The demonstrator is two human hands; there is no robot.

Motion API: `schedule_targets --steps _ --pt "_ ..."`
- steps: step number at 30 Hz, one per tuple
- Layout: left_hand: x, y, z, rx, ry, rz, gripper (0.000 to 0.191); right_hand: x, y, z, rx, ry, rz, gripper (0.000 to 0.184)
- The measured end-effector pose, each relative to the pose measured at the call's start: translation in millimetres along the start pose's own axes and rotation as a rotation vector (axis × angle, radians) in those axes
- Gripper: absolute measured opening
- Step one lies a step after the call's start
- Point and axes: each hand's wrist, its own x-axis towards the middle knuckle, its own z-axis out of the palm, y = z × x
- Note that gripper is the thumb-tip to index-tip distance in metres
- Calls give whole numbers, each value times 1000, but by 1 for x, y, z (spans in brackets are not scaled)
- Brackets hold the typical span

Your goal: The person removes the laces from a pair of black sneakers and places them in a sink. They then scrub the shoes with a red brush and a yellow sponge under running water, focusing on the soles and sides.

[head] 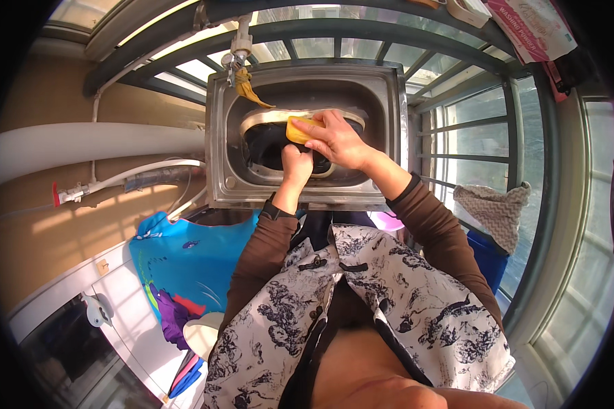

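Note:
A dark shoe with a pale rubber sole (266,118) lies on its side in a stainless steel sink (218,153). My left hand (297,164) grips the shoe's near part, its fingers partly hidden. In my right hand (337,140) is a yellow block (298,130), which looks like a bar of soap. It rests against the shoe just beyond my left hand. A second pale strip (320,174) shows along the shoe's near side; whether it belongs to another shoe I cannot tell.
A tap (233,64) with a yellow cloth strip (250,94) hangs over the sink's back left. Metal window bars (337,30) stand behind. A washing powder bag (532,28) sits at upper right. A grey patterned cloth (496,209) hangs on the right, a blue cover (199,255) on the left.

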Motion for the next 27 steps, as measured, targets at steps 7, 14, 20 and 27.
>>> schedule_targets --steps 7,14,20,27 --pt "9 -5 -2 -106 113 284 28 -8 7 -29 -257 17 229 50" --pt "-4 12 10 -15 38 352 21 16 13 -2 -112 -1 18 43" --pt "-7 23 -3 63 50 399 26 7 16 -47 -399 -156 88 44" --pt "-3 23 11 250 28 588 25 27 7 -26 -313 48 -153 41"
